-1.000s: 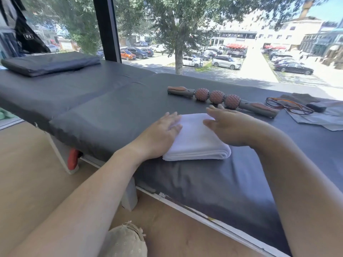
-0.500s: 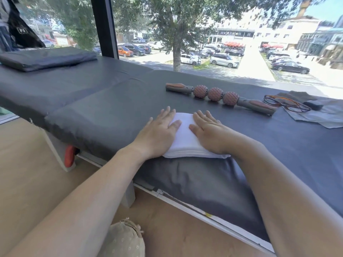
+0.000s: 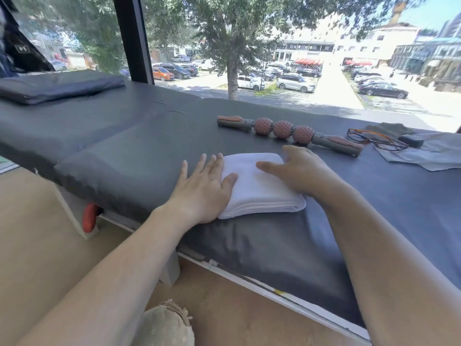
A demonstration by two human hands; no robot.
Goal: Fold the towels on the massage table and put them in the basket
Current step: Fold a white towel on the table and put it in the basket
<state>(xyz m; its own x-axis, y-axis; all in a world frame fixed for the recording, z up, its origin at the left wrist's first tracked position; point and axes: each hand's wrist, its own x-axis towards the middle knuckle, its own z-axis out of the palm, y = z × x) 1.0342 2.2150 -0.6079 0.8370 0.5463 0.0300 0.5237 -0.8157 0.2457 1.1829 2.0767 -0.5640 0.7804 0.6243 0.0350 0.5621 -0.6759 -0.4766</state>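
Item: folded white towel, on the massage table, between both sets of fingers. Left hand: fingers spread flat, gripping nothing, at its left edge. Right hand: fingers extended on top, gripping nothing. Beyond fingertips: massage roller.

A single head-worn camera is looking forward and down, close over the near edge of the massage table, and facing the far window; no second view is sharing the scene.
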